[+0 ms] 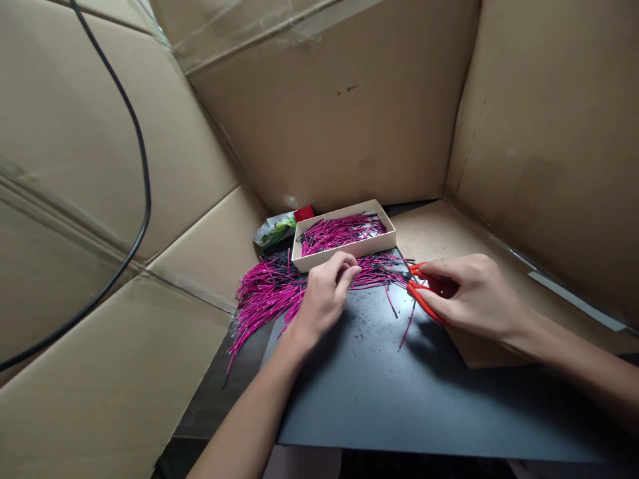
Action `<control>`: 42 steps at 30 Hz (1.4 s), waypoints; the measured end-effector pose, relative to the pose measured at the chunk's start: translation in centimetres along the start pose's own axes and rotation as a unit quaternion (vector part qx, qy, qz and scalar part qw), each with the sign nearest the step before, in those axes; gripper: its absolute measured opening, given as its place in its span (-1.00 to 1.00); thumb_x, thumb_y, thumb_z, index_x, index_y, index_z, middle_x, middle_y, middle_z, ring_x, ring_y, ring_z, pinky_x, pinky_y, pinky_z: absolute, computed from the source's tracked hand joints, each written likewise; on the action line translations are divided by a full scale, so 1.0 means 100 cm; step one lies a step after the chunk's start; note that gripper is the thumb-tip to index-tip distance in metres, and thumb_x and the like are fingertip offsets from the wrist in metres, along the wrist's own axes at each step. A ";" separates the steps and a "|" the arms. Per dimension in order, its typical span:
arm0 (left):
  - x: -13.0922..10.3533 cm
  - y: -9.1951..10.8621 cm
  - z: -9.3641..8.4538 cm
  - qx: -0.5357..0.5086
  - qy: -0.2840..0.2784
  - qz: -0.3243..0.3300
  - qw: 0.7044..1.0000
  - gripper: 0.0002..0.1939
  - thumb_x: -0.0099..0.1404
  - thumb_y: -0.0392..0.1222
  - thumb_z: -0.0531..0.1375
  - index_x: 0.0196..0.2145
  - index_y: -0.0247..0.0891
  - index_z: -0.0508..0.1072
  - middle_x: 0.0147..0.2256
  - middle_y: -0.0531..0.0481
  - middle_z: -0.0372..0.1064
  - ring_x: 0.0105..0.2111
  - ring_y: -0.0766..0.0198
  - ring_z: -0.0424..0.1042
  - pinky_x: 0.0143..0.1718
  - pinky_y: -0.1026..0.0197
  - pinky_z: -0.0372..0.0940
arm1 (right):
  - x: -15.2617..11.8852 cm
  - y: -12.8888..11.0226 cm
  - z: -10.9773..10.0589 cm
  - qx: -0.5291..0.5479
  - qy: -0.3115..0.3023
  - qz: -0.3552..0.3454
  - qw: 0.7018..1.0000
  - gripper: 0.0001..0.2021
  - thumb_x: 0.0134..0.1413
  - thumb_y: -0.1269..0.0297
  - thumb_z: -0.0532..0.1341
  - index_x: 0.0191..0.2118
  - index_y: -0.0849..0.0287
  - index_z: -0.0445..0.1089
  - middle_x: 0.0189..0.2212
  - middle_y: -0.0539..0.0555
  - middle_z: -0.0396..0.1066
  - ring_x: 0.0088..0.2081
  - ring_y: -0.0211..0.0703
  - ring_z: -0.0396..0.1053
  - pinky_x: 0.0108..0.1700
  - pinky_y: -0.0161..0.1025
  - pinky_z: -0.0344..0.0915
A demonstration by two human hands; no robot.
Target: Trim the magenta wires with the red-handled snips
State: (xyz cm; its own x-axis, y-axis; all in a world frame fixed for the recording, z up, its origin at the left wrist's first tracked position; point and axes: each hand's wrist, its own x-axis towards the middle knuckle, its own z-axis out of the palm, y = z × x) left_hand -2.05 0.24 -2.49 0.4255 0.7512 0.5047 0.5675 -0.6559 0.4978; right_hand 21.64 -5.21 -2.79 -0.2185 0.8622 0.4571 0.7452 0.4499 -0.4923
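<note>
My right hand [464,293] is wrapped round the orange handles of a cutting tool [423,293], whose dark jaws point left over the ends of some wires. My left hand [329,286] has its fingers curled together over a spread of magenta wires with black ends [372,271]; what it pinches, if anything, is too small to make out. To its left lies a large heap of the same wires [264,293]. Just behind my left hand, a shallow cream box [344,250] holds many more wires.
A green, white and red packet [279,228] lies behind the heap, left of the box. Dark specks and a few stray wires dot the grey tabletop [359,392]. Cardboard walls [324,133] surround the table, and a cardboard sheet [424,229] covers its right side. A black cable [142,153] hangs at left.
</note>
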 end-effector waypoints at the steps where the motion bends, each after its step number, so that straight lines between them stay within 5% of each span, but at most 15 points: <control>1: 0.000 0.001 0.000 -0.012 0.002 0.009 1.000 -0.88 0.36 -0.21 0.11 -0.30 -0.29 0.37 -0.42 0.01 0.41 -0.45 0.37 0.34 -0.42 0.31 0.21 | 0.000 0.000 0.000 0.000 -0.007 -0.001 1.000 -0.81 0.03 0.24 0.21 -0.30 0.17 0.53 -0.63 -0.03 0.31 -0.58 -0.30 0.13 -0.51 -0.28 0.01; 7: -0.004 0.007 0.002 -0.047 -0.026 0.040 0.998 -0.87 0.37 -0.23 0.10 -0.30 -0.29 0.40 -0.48 0.05 0.36 -0.53 0.42 0.32 -0.49 0.35 0.21 | 0.002 0.000 -0.002 0.028 -0.026 -0.027 0.999 -0.78 0.12 0.20 0.16 -0.38 0.18 0.51 -0.62 -0.02 0.34 -0.58 -0.31 0.16 -0.50 -0.28 0.02; 14: -0.008 0.008 0.004 -0.096 -0.065 0.005 0.993 -0.86 0.40 -0.23 0.05 -0.27 -0.29 0.36 -0.51 0.07 0.36 -0.63 0.47 0.29 -0.56 0.36 0.22 | 0.003 -0.004 -0.002 0.038 -0.013 -0.028 0.999 -0.83 0.06 0.26 0.20 -0.45 0.18 0.48 -0.68 -0.06 0.27 -0.61 -0.34 0.10 -0.53 -0.28 -0.01; 20: -0.009 0.010 0.006 -0.123 -0.086 -0.015 0.989 -0.84 0.42 -0.19 0.02 -0.24 -0.29 0.35 -0.50 0.06 0.37 -0.60 0.45 0.34 -0.53 0.36 0.27 | 0.001 -0.002 0.000 0.044 -0.026 -0.024 0.998 -0.83 0.07 0.25 0.20 -0.34 0.17 0.52 -0.64 -0.06 0.34 -0.61 -0.35 0.15 -0.53 -0.28 0.01; 42: -0.009 0.010 0.005 -0.095 -0.083 0.004 0.992 -0.82 0.41 -0.18 0.03 -0.24 -0.29 0.39 -0.52 0.07 0.29 -0.59 0.42 0.31 -0.54 0.35 0.26 | 0.002 -0.007 -0.005 0.047 -0.052 -0.020 0.997 -0.83 0.08 0.25 0.18 -0.39 0.14 0.50 -0.67 -0.06 0.27 -0.61 -0.33 0.10 -0.53 -0.26 -0.01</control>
State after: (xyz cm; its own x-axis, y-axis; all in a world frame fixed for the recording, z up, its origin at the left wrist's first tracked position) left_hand -1.50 -1.05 -2.85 0.5480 0.7380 0.3938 0.4276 -0.6517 0.6265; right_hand 21.40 -5.48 -2.06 -0.3140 0.8605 0.4012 0.6738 0.4996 -0.5444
